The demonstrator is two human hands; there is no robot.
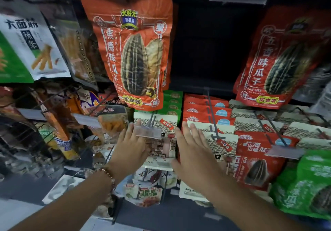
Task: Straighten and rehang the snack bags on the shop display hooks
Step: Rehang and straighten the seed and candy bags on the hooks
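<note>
A cream snack bag [162, 141] with a tiled-roof picture hangs on a display hook [151, 121] at the centre, behind a clear price tag [147, 132]. My left hand [131, 148] lies with straight fingers against the bag's left edge. My right hand [194, 150] is spread flat along its right edge, partly over the neighbouring cream bag [222, 141]. Above hangs a large orange sunflower-seed bag [132, 51]. A similar red seed bag [279, 58] hangs at the upper right.
Red bags [202, 109] and green bags [172, 103] fill the hooks behind. A red seed bag [258, 157] and a green bag [304, 186] hang at the right. Spicy-strip packets [34, 46] hang at the upper left above wire racks [35, 123]. Lower bags [143, 195] sit beneath my hands.
</note>
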